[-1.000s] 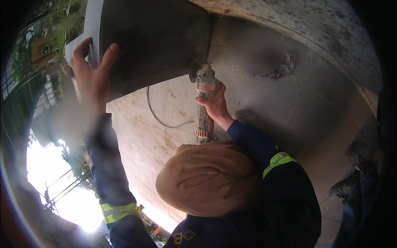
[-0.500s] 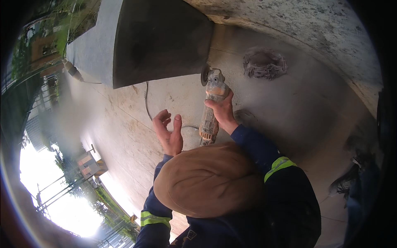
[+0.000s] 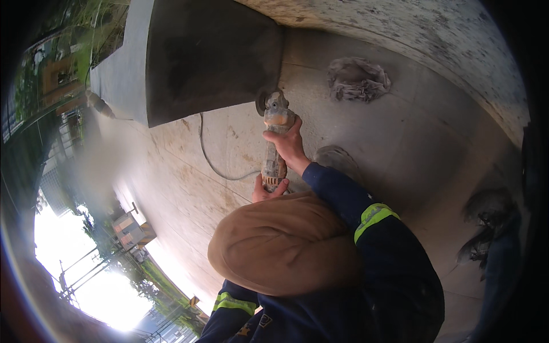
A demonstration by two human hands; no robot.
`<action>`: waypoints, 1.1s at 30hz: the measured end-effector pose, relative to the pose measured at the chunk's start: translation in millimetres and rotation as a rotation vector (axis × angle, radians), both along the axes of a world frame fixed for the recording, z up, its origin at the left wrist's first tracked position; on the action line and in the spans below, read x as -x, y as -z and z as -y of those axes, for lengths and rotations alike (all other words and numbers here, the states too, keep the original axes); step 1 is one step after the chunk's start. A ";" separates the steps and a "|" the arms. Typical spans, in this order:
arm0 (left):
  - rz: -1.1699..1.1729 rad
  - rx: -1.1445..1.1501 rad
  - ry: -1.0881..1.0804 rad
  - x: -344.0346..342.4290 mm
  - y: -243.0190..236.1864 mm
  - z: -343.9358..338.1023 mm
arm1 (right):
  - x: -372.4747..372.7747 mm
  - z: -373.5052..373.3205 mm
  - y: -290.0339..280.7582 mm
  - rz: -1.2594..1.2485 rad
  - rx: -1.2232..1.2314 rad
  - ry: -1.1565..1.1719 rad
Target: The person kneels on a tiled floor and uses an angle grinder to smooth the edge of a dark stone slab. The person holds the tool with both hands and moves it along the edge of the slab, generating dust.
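Observation:
An angle grinder (image 3: 278,119) with a dusty grey and orange body lies across the middle of the view, its head pointing away from me. My right hand (image 3: 293,147) is wrapped round the body just behind the head, thumb on the left side. Around the vented rear end my left hand (image 3: 269,190) is closed, partly hidden by the brown hood in front of it. The dark cutting disc (image 3: 261,102) sits at the lower right edge of a dark grey block face (image 3: 211,57); whether they touch I cannot tell. A grey cable (image 3: 214,167) curves left of the grinder.
A crumpled greyish bag or cloth (image 3: 359,80) lies on the dusty concrete surface (image 3: 337,126) at the right. Along the top right runs a speckled wall (image 3: 412,40). A cable connector (image 3: 100,105) hangs at the left, and dark crumpled material (image 3: 486,228) lies far right.
My left hand has come in from the left, where it was open and free, and closed on the grinder's rear end. The grinder appears shifted left, along with the surroundings.

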State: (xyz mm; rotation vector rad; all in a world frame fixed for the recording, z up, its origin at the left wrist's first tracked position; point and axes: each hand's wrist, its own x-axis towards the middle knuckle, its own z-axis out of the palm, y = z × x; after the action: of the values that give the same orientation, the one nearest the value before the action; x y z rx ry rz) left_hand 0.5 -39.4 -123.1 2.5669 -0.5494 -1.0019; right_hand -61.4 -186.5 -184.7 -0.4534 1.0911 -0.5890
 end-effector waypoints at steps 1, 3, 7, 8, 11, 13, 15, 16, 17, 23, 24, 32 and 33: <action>0.009 -0.012 -0.011 -0.7 -0.5 -1.2 | -0.3 -1.9 -2.9 -0.021 0.009 -0.015; 0.038 0.047 -0.011 6.2 1.0 -8.0 | 0.1 -5.3 -1.1 -0.025 0.055 -0.025; 0.039 0.060 -0.025 4.9 -0.7 -5.8 | -6.1 -11.8 3.4 -0.040 0.070 0.015; 0.042 0.014 -0.004 0.5 -2.6 -2.8 | -7.2 -8.4 4.9 -0.044 0.020 0.015; 0.043 -0.045 0.044 -7.4 -7.8 2.1 | -9.2 -7.9 -1.1 -0.063 0.009 0.026; 0.037 0.019 0.055 -2.4 -14.5 5.7 | -7.9 -5.8 -11.8 -0.092 0.058 0.010; 0.039 0.005 0.058 -4.3 -14.7 6.5 | -12.6 -9.0 -5.5 -0.084 0.048 0.041; 0.040 -0.002 0.060 -4.8 -14.6 7.0 | -13.9 -10.2 -2.5 -0.080 0.042 0.057; 0.058 -0.047 0.059 -3.4 -17.9 9.6 | -12.9 -9.4 -2.6 -0.076 0.016 0.043; -0.053 0.148 -0.002 -0.4 -5.1 -7.5 | -13.5 -13.7 0.5 -0.054 0.129 0.061; -0.110 0.131 -0.054 1.7 -7.4 -2.4 | -13.9 -14.6 5.3 -0.064 0.104 0.067; -0.150 0.294 -0.164 25.2 -6.2 1.2 | -3.2 -4.7 -7.7 -0.054 0.160 0.028; -0.230 0.319 -0.236 29.4 -12.3 9.7 | -3.9 -5.5 -2.0 -0.057 0.123 0.025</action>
State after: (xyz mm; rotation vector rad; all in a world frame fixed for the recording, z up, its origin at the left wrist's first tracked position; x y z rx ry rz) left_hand -28.9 -49.1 -110.8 2.1426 -0.3061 -1.0166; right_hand -57.6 -181.0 -182.7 -0.5671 1.1200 -0.6714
